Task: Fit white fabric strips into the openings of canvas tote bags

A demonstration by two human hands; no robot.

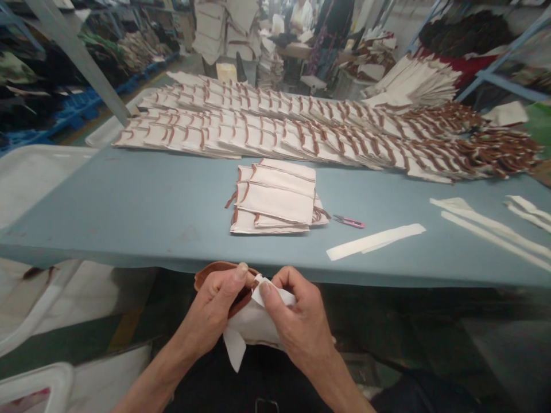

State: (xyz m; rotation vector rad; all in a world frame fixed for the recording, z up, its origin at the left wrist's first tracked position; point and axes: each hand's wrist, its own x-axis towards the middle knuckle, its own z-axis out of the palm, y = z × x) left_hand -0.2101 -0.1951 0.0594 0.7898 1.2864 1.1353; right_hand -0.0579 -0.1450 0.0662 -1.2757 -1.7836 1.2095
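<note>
My left hand (217,304) is closed on a cream fabric piece (256,324) with a brown edge band, held over my lap in front of the table. My right hand (303,318) pinches a white strip (286,297) between thumb and fingers, right at the brown edge and close to my left thumb. A pointed white end (235,350) hangs below my left hand; whether it belongs to the same strip is hidden. Beyond the hands, a small stack of cream pieces with brown trim (278,198) lies on the blue-grey table (129,206).
Pink-handled thread snips (350,222) lie right of the stack. Nearby is a loose white strip (376,241), with more strips (495,232) farther right. Long overlapping rows of trimmed pieces (267,135) line the table's far side. White plastic bins (38,292) stand at left.
</note>
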